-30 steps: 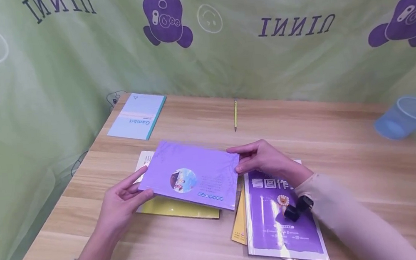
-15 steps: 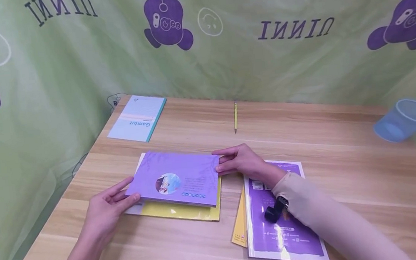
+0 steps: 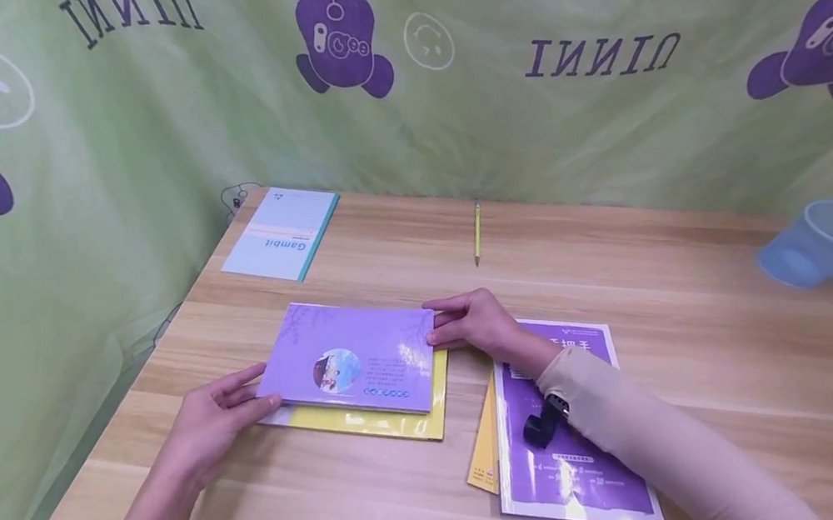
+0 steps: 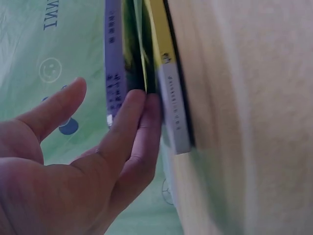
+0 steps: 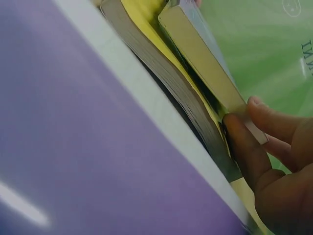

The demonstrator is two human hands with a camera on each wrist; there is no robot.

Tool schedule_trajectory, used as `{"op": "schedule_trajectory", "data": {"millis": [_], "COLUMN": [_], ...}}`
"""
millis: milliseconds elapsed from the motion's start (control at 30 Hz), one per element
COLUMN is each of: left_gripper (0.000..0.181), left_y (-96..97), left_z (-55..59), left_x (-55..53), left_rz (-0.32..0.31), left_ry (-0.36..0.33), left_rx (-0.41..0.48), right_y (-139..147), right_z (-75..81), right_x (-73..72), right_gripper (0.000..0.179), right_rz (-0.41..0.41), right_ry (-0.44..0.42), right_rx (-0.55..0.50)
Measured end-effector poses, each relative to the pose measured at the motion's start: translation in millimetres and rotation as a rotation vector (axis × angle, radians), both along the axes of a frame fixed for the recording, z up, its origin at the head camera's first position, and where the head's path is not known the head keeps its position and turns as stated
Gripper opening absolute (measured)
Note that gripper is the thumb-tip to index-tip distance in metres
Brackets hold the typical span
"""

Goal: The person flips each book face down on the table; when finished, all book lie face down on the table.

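A thin purple book [image 3: 343,359] with a round picture lies just above a yellow-covered book [image 3: 372,425], a gap showing between them. My left hand [image 3: 213,418] is at its left end. In the left wrist view, fingers [image 4: 129,112] reach beneath the purple spine [image 4: 113,58], while the thumb stands apart above it. My right hand [image 3: 471,322] pinches the purple book's right end; in the right wrist view, one digit is under its edge [image 5: 215,68] and a fingertip on the other side. The thicker yellow book's page edges [image 5: 171,88] show below.
Under my right forearm lies a large purple workbook [image 3: 581,478] over an orange-yellow one [image 3: 484,454]. A pale blue Gambit notebook [image 3: 282,233] sits at the back left, a pencil [image 3: 477,233] at the back middle. A blue cup-shaped container [image 3: 822,244] leans at the right.
Both hands have moved the purple book left and lowered it over the yellow book. In the last half second it has tilted flatter.
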State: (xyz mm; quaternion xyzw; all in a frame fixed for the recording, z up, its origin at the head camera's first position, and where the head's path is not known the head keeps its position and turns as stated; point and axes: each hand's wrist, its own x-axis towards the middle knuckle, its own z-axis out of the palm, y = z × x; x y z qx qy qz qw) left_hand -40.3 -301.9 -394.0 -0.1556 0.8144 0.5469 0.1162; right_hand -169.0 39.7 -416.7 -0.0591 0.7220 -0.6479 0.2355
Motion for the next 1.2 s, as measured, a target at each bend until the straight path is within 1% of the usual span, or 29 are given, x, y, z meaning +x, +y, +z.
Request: {"op": "schedule_trajectory", "data": {"millis": [67, 133, 267, 300, 367, 433, 500, 567, 667, 733, 800, 833, 900, 933, 1000, 1067, 1100, 1133, 1200], "left_gripper": [0.07, 0.07, 0.07, 0.07, 0.07, 0.07, 0.07, 0.071, 0.073, 0.075, 0.07, 0.066, 0.055, 0.049, 0.039, 0.036, 0.035, 0.035, 0.032], "left_y": [-1.0, -2.5, -7.7, -8.5, -9.6, -10.4, -11.4, -13.3, -16.6, -17.4, -15.7, -13.4, -5.1, 0.9, 15.7, 32.7, 41.6, 50.4, 67.5], "left_z": [2.4, 4.2, 5.6, 5.9, 6.5, 7.0, 7.3, 7.8, 9.3, 10.8, 12.1, 13.4, 16.6, 19.3, 25.8, 34.1, 38.3, 42.2, 48.3], "left_x": [0.3, 0.6, 1.0, 1.2, 1.7, 2.7, 4.1, 5.4, 7.3, 7.7, 7.8, 7.2, 5.5, 4.3, 1.8, -0.7, -1.5, -2.4, -4.0], "left_rz": [-0.014, -0.015, 0.011, 0.022, 0.035, 0.044, 0.057, 0.074, 0.094, 0.094, 0.088, 0.084, 0.07, 0.059, 0.019, -0.059, -0.108, -0.162, -0.269], "left_ry": [-0.001, -0.005, -0.014, -0.015, -0.012, -0.007, 0.001, 0.007, 0.03, 0.064, 0.123, 0.158, 0.237, 0.274, 0.332, 0.365, 0.376, 0.389, 0.411], "left_rx": [-0.003, 0.017, 0.133, 0.157, 0.189, 0.205, 0.231, 0.28, 0.378, 0.421, 0.425, 0.403, 0.318, 0.252, 0.094, -0.061, -0.128, -0.184, -0.247], "right_y": [2, 3, 5, 5, 6, 8, 10, 12, 17, 23, 30, 33, 43, 48, 59, 71, 77, 83, 96], "right_z": [2.0, 4.6, 6.7, 6.9, 7.1, 7.9, 8.1, 8.6, 10.7, 14.5, 19.3, 22.2, 27.6, 30.1, 34.8, 39.0, 40.7, 42.0, 43.9], "right_x": [0.8, 2.1, 3.1, 3.2, 3.6, 4.5, 5.2, 6.0, 8.0, 10.7, 13.9, 15.8, 19.5, 21.3, 24.6, 27.9, 29.3, 30.5, 32.6], "right_gripper": [0.06, 0.059, 0.056, 0.056, 0.055, 0.054, 0.053, 0.052, 0.051, 0.049, 0.044, 0.042, 0.036, 0.033, 0.029, 0.027, 0.027, 0.027, 0.028], "right_rz": [0.021, 0.047, 0.095, 0.102, 0.105, 0.097, 0.08, 0.057, 0.024, 0.009, 0.011, 0.019, 0.039, 0.046, 0.052, 0.043, 0.035, 0.028, 0.013], "right_ry": [0.058, 0.149, 0.334, 0.361, 0.387, 0.375, 0.335, 0.29, 0.227, 0.213, 0.207, 0.219, 0.237, 0.252, 0.254, 0.253, 0.254, 0.253, 0.259], "right_rx": [0.057, 0.142, 0.296, 0.315, 0.339, 0.343, 0.328, 0.309, 0.243, 0.211, 0.181, 0.185, 0.191, 0.201, 0.196, 0.201, 0.207, 0.209, 0.228]}}
